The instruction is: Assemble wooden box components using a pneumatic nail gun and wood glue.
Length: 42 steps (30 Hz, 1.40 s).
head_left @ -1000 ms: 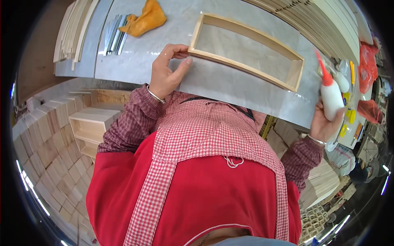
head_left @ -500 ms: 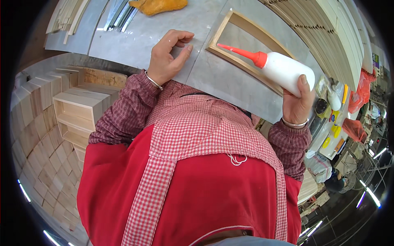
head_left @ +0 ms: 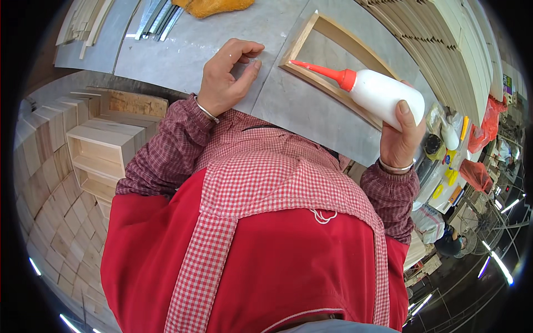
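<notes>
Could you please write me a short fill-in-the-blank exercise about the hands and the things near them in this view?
1. The right hand holds a bottle whose body is ____.
2. The bottle's nozzle is ____ in colour.
3. The left hand holds ____.
4. The frame on the table is made of ____.

Missing words: white; red; nothing; wood.

A woodworking workshop, by the look of its stock: an open wooden frame (head_left: 301, 42) lies on the grey worktop (head_left: 300, 116), pale wooden strips (head_left: 444, 44) are stacked along the worktop's far right, and wooden boxes (head_left: 102, 139) stand near-left of it. Right of the worktop, dimly, strip lights (head_left: 501, 268) and seemingly a fan (head_left: 474, 244).
</notes>
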Available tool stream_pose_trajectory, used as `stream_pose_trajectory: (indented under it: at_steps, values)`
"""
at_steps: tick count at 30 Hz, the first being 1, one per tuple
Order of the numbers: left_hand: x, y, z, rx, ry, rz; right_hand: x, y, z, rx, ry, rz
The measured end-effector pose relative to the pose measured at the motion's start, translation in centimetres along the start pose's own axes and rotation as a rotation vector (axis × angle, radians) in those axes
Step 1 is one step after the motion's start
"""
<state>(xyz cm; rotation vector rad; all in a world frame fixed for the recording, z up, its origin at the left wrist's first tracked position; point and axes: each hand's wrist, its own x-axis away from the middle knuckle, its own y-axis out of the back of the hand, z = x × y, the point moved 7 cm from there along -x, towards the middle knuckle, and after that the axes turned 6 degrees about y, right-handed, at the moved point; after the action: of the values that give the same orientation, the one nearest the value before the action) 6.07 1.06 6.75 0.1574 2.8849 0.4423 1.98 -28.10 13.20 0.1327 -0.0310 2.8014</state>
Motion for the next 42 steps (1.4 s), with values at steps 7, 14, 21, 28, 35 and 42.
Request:
stream_pose_trajectory:
  at_steps: [7, 14, 21, 28, 35, 42]
  values:
    - [0.0, -0.1, 0.0, 0.008, 0.02, 0.004, -1.0, 0.1, 0.4, -0.041, 0.042, -0.004]
    - [-0.1, 0.0, -0.1, 0.003, 0.029, 0.002, -3.1, -0.2, 1.2, -0.011, 0.112, -0.014]
    - [-0.2, 0.1, -0.2, -0.041, 0.056, 0.013, -5.5, -0.5, 1.9, 0.084, 0.166, -0.011]
    - [-0.3, 0.1, -0.2, -0.046, 0.065, 0.007, -6.7, -0.4, 2.2, 0.096, 0.192, -0.026]
    - [-0.3, -0.1, -0.2, -0.066, 0.071, 0.015, -6.3, 2.1, 2.5, 0.037, 0.196, -0.063]
    - [-0.1, -0.4, 0.0, -0.085, 0.09, 0.014, -5.1, 6.5, 2.8, 0.072, 0.196, -0.143]
